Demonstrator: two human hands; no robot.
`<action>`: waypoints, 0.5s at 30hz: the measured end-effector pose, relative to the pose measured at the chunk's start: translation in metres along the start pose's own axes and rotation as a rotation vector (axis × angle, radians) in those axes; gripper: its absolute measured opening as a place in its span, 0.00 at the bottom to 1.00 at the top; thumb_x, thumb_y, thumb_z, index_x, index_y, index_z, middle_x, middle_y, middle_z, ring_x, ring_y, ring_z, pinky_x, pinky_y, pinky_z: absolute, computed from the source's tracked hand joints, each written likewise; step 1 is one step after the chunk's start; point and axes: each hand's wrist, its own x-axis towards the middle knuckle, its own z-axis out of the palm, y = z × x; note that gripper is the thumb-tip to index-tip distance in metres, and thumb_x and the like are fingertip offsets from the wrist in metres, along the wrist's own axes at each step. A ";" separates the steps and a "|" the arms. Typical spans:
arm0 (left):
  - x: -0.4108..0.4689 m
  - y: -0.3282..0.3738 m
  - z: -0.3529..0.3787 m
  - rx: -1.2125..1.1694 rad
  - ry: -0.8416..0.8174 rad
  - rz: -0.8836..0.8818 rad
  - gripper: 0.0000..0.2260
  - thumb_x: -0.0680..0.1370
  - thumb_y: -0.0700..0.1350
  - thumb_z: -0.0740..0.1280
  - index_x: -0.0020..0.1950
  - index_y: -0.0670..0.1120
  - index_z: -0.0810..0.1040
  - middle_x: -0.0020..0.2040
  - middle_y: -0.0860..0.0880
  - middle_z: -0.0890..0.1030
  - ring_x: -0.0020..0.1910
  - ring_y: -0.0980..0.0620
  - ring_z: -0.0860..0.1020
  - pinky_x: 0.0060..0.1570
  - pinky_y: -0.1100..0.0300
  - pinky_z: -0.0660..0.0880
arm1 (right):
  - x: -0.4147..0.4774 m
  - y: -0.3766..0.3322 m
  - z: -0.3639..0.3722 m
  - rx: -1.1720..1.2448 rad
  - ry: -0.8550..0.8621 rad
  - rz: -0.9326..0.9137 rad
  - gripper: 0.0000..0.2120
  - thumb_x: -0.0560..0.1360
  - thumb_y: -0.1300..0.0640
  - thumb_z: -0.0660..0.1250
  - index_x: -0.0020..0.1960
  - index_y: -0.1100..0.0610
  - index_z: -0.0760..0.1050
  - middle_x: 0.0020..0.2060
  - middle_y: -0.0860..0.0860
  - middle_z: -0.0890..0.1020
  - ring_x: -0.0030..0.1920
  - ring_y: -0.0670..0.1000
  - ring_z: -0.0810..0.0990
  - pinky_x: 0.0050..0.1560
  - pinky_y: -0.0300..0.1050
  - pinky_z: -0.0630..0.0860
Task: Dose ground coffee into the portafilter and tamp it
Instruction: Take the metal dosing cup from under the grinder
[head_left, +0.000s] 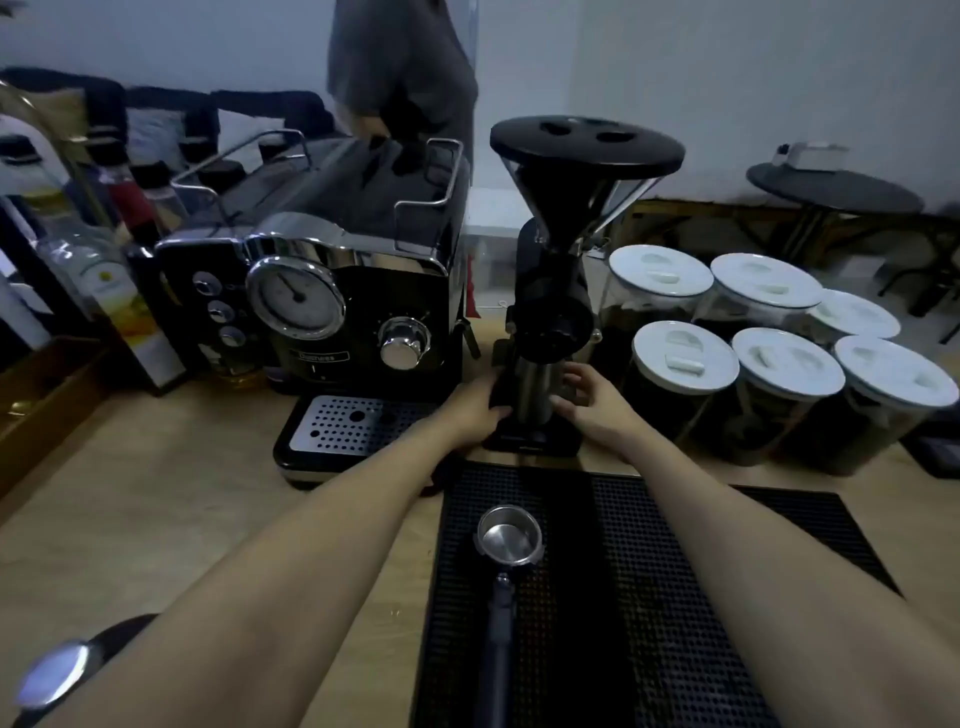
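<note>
Both hands reach to the steel cup (535, 387) standing under the grinder (553, 270) at the back of the desk (156, 509). The left hand (475, 408) lies against the cup's left side; whether its grip is closed cannot be told. The right hand (592, 402) has a loose, spread grip just beside the cup. The portafilter (508, 535) lies empty on the black mat (675, 571), handle toward the person, between the forearms.
</note>
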 end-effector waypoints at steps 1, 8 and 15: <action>0.002 0.000 0.000 -0.019 -0.002 0.018 0.25 0.78 0.41 0.64 0.74 0.45 0.62 0.71 0.42 0.70 0.70 0.44 0.68 0.67 0.58 0.65 | 0.003 0.001 0.000 0.040 -0.023 -0.024 0.25 0.75 0.63 0.67 0.70 0.60 0.63 0.67 0.60 0.71 0.68 0.56 0.71 0.69 0.54 0.67; 0.013 0.000 0.001 -0.055 0.012 0.096 0.24 0.78 0.40 0.63 0.73 0.43 0.62 0.71 0.41 0.68 0.71 0.45 0.66 0.68 0.62 0.61 | 0.007 -0.003 0.002 0.094 -0.109 -0.056 0.24 0.76 0.61 0.65 0.70 0.61 0.62 0.66 0.58 0.72 0.67 0.52 0.70 0.63 0.40 0.67; 0.011 0.002 0.002 -0.113 -0.002 0.092 0.24 0.78 0.40 0.63 0.73 0.42 0.61 0.71 0.40 0.68 0.72 0.46 0.65 0.71 0.58 0.61 | 0.008 -0.001 0.001 0.078 -0.089 -0.068 0.26 0.76 0.56 0.66 0.72 0.59 0.62 0.65 0.56 0.72 0.67 0.53 0.71 0.68 0.47 0.68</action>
